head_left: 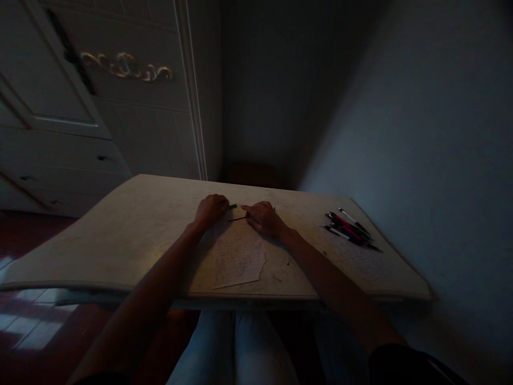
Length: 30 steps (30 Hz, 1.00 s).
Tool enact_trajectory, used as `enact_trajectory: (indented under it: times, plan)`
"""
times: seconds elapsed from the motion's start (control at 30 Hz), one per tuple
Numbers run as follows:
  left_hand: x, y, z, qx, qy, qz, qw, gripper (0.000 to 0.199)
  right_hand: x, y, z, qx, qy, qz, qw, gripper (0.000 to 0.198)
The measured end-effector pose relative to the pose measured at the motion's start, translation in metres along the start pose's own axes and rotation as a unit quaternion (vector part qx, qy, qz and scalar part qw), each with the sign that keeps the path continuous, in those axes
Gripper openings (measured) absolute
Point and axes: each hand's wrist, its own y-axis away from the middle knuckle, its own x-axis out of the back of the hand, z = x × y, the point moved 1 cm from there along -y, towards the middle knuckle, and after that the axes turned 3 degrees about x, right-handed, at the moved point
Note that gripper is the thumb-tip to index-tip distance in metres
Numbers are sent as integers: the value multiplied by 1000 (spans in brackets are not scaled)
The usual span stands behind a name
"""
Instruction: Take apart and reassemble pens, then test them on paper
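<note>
My left hand [212,208] is closed over the far middle of the table, with the end of a small green object [233,206] sticking out from its fingers. Its kind is too dark and small to tell. My right hand [265,218] has its index finger stretched toward that green end, while its other fingers are curled on a thin dark stick [236,219], much like a pen refill. Something small and pale [240,206] shows between the hands. Below them lies a torn-edged sheet of paper [240,259] covered in scribbled marks.
On the right of the white table [132,230], several pens [348,227] lie in a heap across a second marked paper [360,259]. Small dark bits [287,261] are scattered near the right forearm. A wall [441,133] borders the right side; a cabinet [140,117] stands behind left.
</note>
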Motion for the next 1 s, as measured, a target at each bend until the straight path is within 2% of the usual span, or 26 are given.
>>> enact_trajectory:
  times: [0.1,0.23,0.5,0.67,0.87,1.0]
  plan:
    - [0,0,0,-1,-10,8,1000,23,1,0,0,7,0,12,1000,54]
    - [0,0,0,4,-11,10,1000,25,3,0,-2,27,12,-6,1000,56]
    - [0,0,1,25,28,12,999,24,4,-5,-10,66,114,-44,990,45]
    - [-1,0,1,3,16,13,1000,27,7,-7,-15,75,150,-49,985,39]
    - [-2,0,1,12,24,13,1000,26,5,-10,-17,87,190,-68,975,35]
    - [-7,0,3,-28,45,37,998,25,6,-11,-22,80,184,-60,978,34]
